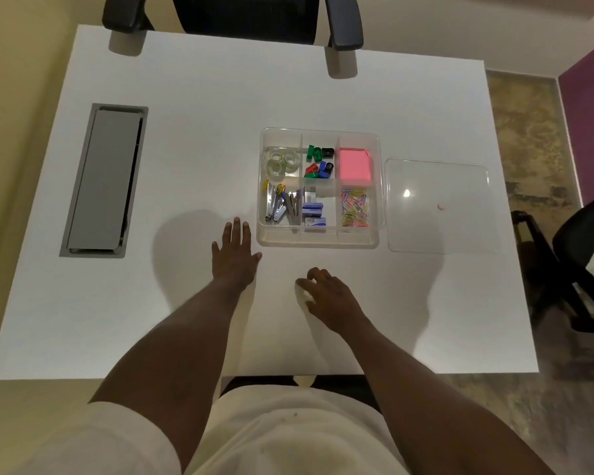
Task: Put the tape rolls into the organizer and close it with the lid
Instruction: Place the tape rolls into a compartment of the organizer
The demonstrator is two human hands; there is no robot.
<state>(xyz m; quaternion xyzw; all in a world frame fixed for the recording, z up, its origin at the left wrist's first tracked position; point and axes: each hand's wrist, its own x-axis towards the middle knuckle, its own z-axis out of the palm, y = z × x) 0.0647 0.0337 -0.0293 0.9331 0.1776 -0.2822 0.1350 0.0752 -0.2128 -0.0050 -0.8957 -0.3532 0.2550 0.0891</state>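
A clear plastic organizer point(378, 186) with several compartments stands mid-table. Three clear tape rolls point(282, 161) lie in its far-left compartment. The clear lid point(460, 221) rests flat on the table, touching the organizer's right side. My left hand point(234, 253) lies flat on the table, fingers spread, just left of the organizer's near corner. My right hand point(326, 296) hovers or rests on the table in front of the organizer, fingers curled loosely and holding nothing.
The organizer also holds sharpeners point(319, 162), pink sticky notes point(355, 165), staplers point(282, 205), staple boxes point(312, 212) and paper clips point(355, 209). A grey cable hatch point(100, 180) sits in the white table point(186, 114) at left. Black chairs stand beyond the far edge point(254, 15) and at right point(580, 255).
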